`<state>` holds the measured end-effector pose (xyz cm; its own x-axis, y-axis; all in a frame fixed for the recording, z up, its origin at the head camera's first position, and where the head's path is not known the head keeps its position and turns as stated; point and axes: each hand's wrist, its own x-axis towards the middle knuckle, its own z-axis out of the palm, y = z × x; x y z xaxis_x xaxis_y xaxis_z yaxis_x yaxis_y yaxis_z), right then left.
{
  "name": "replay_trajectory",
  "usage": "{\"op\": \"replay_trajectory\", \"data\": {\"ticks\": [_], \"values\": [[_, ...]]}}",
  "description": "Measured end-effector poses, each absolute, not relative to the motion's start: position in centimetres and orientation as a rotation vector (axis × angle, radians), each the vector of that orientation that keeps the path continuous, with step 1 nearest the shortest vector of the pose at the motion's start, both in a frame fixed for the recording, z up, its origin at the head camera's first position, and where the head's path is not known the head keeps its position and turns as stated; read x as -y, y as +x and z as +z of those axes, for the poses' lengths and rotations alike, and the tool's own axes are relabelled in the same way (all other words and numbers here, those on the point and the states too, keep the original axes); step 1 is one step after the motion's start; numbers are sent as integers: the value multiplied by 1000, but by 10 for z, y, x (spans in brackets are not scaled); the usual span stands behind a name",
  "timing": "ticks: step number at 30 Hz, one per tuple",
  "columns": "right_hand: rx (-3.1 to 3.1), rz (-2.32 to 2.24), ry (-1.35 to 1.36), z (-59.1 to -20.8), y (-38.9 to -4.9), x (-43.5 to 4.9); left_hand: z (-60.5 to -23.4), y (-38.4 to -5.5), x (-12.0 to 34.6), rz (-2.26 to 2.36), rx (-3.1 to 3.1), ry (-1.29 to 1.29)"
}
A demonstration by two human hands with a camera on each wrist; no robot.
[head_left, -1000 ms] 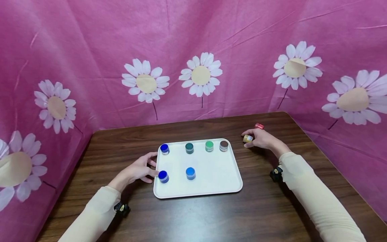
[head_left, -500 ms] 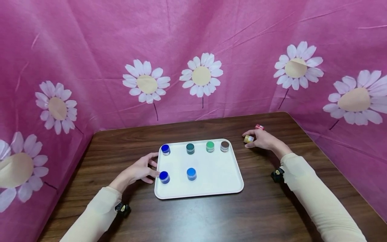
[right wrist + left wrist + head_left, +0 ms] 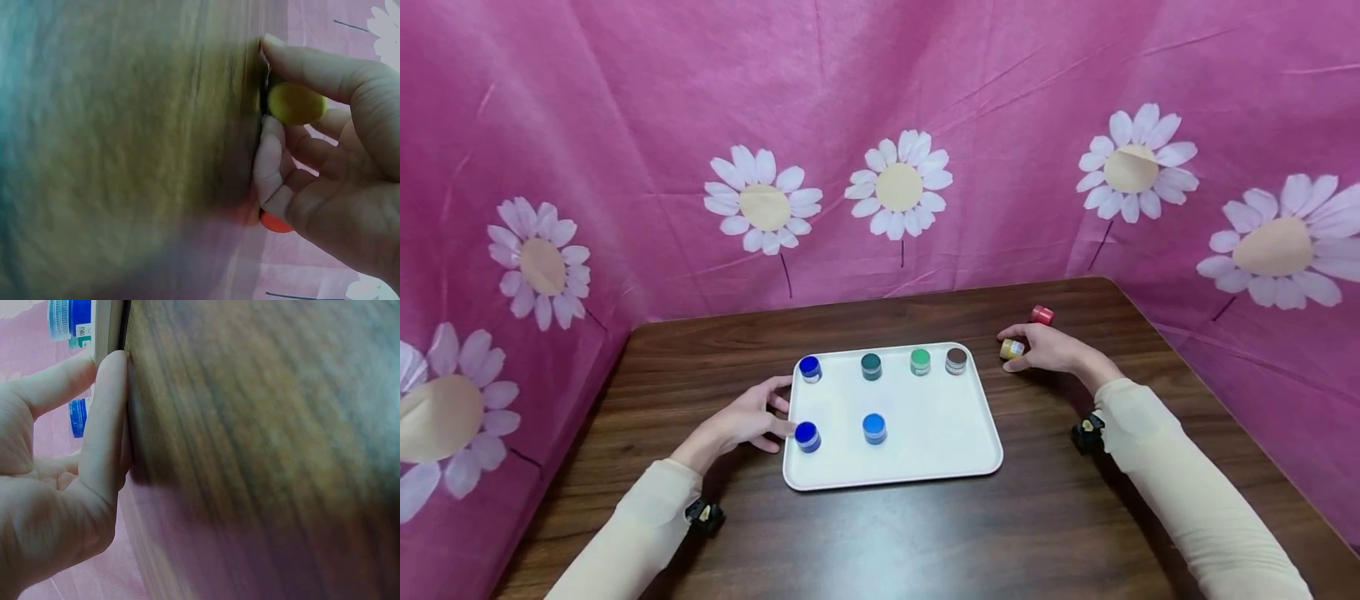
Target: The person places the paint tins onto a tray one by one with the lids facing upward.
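My left hand (image 3: 747, 417) is at the left edge of a white tray (image 3: 940, 442), its fairly straight fingers touching the rim. Near its thumb stands a dark blue paint jar (image 3: 807, 437). Beyond the tray's right side, my right hand (image 3: 1052, 348) holds a yellow paint jar (image 3: 1011, 349) between thumb and fingers, low over the table. This jar lies sideways, and in the right wrist view its yellow end (image 3: 297, 103) shows between the thumb and bent fingers. Just behind the hand, a red paint jar (image 3: 1042, 314) lies on its side.
The tray also bears a second dark blue jar (image 3: 810, 369), a dark green jar (image 3: 871, 367), a light green jar (image 3: 920, 362), a brown jar (image 3: 956, 361) and a light blue jar (image 3: 874, 428). Pink cloth (image 3: 850, 67) hangs behind the wooden table (image 3: 880, 550).
My right hand and the yellow jar have shifted slightly toward me, and more of the red jar shows behind them. The left hand and the tray keep their places.
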<state>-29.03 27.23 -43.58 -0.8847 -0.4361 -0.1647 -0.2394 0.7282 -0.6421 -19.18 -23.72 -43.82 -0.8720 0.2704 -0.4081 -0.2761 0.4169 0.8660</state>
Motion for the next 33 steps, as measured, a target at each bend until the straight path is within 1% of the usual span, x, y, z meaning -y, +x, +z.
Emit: {"op": "replay_trajectory", "data": {"ticks": [4,7,11,14,23,33], "values": [[-2622,-949,-583,-437,-289,-270,-436,-191,238,1459,-2178,0],[-2568,-1058,-595,-438,-289,-271,-435,-190,237,1457,-2178,2],[-2409,-1262,-523,-433,-286,-271,-434,-190,237,1452,-2178,11],[-2318,-1325,-499,-425,-282,-269,-433,-190,236,1449,-2180,14],[-2185,-1271,-531,-406,-278,-257,-434,-192,239,1442,-2190,-18],[-2338,-1236,-613,-399,-274,-244,-433,-191,237,1455,-2176,11]]}}
